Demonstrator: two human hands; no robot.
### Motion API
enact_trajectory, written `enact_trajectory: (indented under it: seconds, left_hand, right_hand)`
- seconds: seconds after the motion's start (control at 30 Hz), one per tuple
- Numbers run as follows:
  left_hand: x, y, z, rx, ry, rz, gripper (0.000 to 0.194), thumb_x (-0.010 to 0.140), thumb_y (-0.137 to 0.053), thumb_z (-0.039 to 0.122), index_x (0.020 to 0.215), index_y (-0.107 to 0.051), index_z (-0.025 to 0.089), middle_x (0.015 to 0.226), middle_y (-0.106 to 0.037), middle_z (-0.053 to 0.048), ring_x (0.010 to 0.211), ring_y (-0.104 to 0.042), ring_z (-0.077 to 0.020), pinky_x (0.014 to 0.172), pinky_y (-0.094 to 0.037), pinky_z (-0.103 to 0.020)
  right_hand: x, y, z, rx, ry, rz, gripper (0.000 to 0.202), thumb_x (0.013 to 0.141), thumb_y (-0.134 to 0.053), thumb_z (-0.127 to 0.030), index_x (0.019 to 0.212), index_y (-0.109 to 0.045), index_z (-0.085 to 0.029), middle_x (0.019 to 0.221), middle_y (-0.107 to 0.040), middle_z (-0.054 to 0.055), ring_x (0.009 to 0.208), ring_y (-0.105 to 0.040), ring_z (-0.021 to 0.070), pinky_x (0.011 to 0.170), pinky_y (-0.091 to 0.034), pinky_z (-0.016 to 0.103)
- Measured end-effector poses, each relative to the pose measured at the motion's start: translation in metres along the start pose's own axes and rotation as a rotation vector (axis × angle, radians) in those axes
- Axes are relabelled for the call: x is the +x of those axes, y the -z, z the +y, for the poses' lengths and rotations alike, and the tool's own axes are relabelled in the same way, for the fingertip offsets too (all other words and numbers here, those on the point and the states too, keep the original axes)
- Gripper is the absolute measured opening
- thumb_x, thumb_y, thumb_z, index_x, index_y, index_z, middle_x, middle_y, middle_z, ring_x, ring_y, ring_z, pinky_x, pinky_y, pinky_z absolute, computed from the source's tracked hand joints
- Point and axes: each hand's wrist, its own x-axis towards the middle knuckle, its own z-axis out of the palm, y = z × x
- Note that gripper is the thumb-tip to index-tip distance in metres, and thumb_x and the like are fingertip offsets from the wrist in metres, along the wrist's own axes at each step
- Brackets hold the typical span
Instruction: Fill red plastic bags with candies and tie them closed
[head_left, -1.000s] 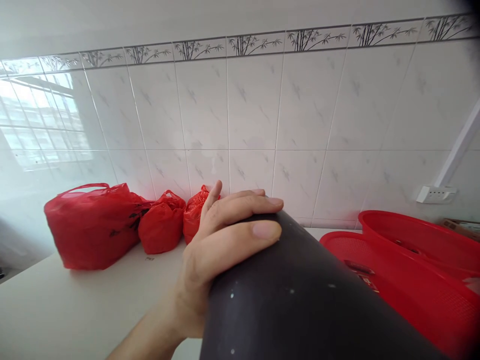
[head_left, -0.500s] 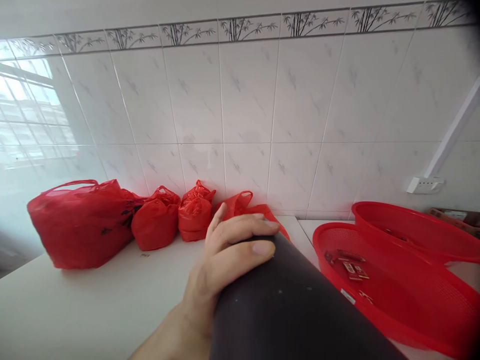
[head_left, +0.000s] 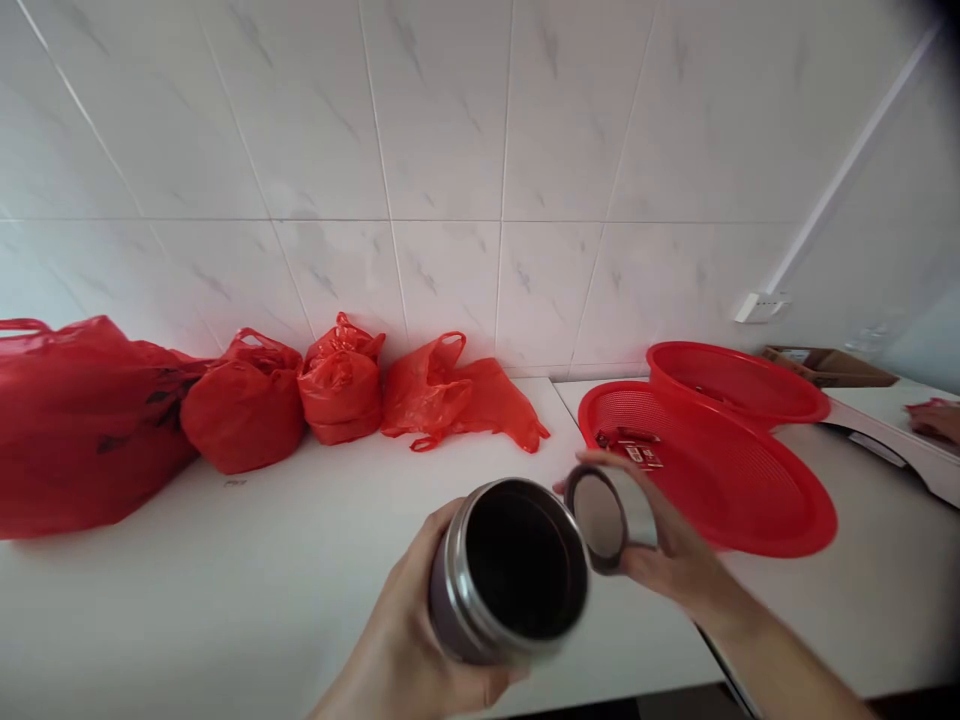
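My left hand is wrapped round a dark vacuum flask. Its steel-rimmed mouth is uncovered and tilted toward me, and the inside looks dark. In my right hand is the flask's silvery lid, gripped by its side with the round underside facing left. Lid and flask mouth are very near each other; I cannot tell whether they touch. Both are held above the white tabletop.
Along the tiled wall stand a large red bag, two smaller tied red bags and a flattened red bag. Two red plastic baskets sit at the right, small wrapped packets in the front one. A cardboard box is behind.
The flask, raised close before the camera, has come down and its open mouth now shows. My right hand has come into view with the lid. The view has tipped downward.
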Motion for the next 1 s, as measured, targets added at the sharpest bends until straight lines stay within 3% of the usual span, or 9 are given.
enact_trajectory:
  seconds: [0.1,0.2,0.4,0.47,0.57,0.67,0.8,0.87,1.0]
  left_hand:
    - [-0.006,-0.01,-0.013,-0.032,0.071,-0.058,0.089,0.049,-0.081,0.018,0.13,-0.047,0.023,0.12,-0.064,-0.008,0.107,-0.06,-0.0317,0.094,-0.048,-0.045]
    - [-0.006,-0.013,-0.02,-0.016,0.179,-0.137,0.087,0.053,-0.08,0.018,0.132,-0.045,0.023,0.123,-0.063,-0.009,0.109,-0.059,-0.0314,0.094,-0.047,-0.045]
    - [-0.001,-0.003,-0.018,-0.066,0.19,-0.279,0.089,0.054,-0.081,0.02,0.135,-0.047,0.024,0.123,-0.063,-0.009,0.112,-0.057,-0.0312,0.095,-0.046,-0.044]
    - [0.0,-0.003,-0.017,-0.093,0.204,-0.31,0.086,0.055,-0.081,0.019,0.134,-0.048,0.024,0.121,-0.064,-0.008,0.107,-0.059,-0.0289,0.092,-0.048,-0.041]
    - [-0.001,-0.006,-0.019,-0.075,0.239,-0.249,0.085,0.055,-0.08,0.02,0.134,-0.047,0.023,0.116,-0.065,-0.008,0.101,-0.061,-0.0278,0.086,-0.051,-0.04]
    - [0.0,-0.008,-0.022,-0.043,0.251,-0.188,0.085,0.055,-0.079,0.022,0.133,-0.047,0.023,0.116,-0.065,-0.008,0.101,-0.061,-0.0285,0.084,-0.052,-0.04]
    - [0.004,-0.003,-0.022,-0.084,0.279,-0.241,0.081,0.058,-0.078,0.02,0.132,-0.046,0.024,0.114,-0.065,-0.008,0.098,-0.062,-0.0261,0.081,-0.052,-0.037]
    - [0.005,-0.002,-0.019,-0.115,0.296,-0.275,0.08,0.059,-0.078,0.017,0.131,-0.045,0.023,0.112,-0.066,-0.007,0.095,-0.063,-0.0244,0.079,-0.052,-0.035]
    - [0.008,-0.005,-0.017,-0.103,0.336,-0.253,0.077,0.06,-0.077,0.016,0.129,-0.043,0.022,0.107,-0.065,-0.007,0.088,-0.062,-0.0227,0.071,-0.053,-0.032]
  right_hand:
    - [0.014,0.005,-0.041,-0.363,-0.044,-0.121,0.079,0.067,-0.078,-0.045,0.136,-0.043,-0.033,0.124,-0.055,0.006,0.101,-0.058,0.0229,0.082,-0.05,0.035]
    - [0.031,0.0,-0.075,-0.726,-0.042,-0.355,0.074,0.065,-0.077,-0.042,0.133,-0.048,-0.035,0.12,-0.057,0.003,0.1,-0.057,0.023,0.08,-0.048,0.033]
    - [0.047,-0.015,-0.087,-1.017,0.034,-0.597,0.069,0.069,-0.074,-0.04,0.133,-0.049,-0.039,0.119,-0.057,0.003,0.097,-0.058,0.0236,0.072,-0.044,0.03]
    - [0.05,-0.022,-0.086,-1.058,-0.011,-0.594,0.068,0.068,-0.074,-0.048,0.13,-0.052,-0.035,0.112,-0.06,0.004,0.089,-0.059,0.023,0.068,-0.043,0.03]
    - [0.054,-0.032,-0.087,-1.181,-0.187,-0.441,0.063,0.071,-0.059,-0.071,0.112,-0.062,-0.023,0.09,-0.063,0.007,0.075,-0.059,0.0238,0.061,-0.042,0.031]
    - [0.058,-0.036,-0.09,-1.266,-0.317,-0.361,0.067,0.076,-0.045,-0.077,0.103,-0.063,-0.018,0.082,-0.062,0.009,0.075,-0.059,0.0266,0.059,-0.041,0.033]
    - [0.06,-0.028,-0.093,-1.136,-0.181,-0.59,0.071,0.073,-0.063,-0.063,0.134,-0.047,-0.03,0.116,-0.059,0.008,0.093,-0.059,0.0268,0.063,-0.042,0.03]
    - [0.062,-0.025,-0.091,-1.099,-0.084,-0.65,0.074,0.072,-0.067,-0.057,0.138,-0.04,-0.036,0.124,-0.054,0.005,0.095,-0.059,0.025,0.063,-0.042,0.028]
    - [0.066,-0.027,-0.081,-1.188,-0.157,-0.473,0.063,0.079,-0.049,-0.071,0.118,-0.057,-0.022,0.097,-0.062,0.008,0.08,-0.06,0.0249,0.059,-0.041,0.03]
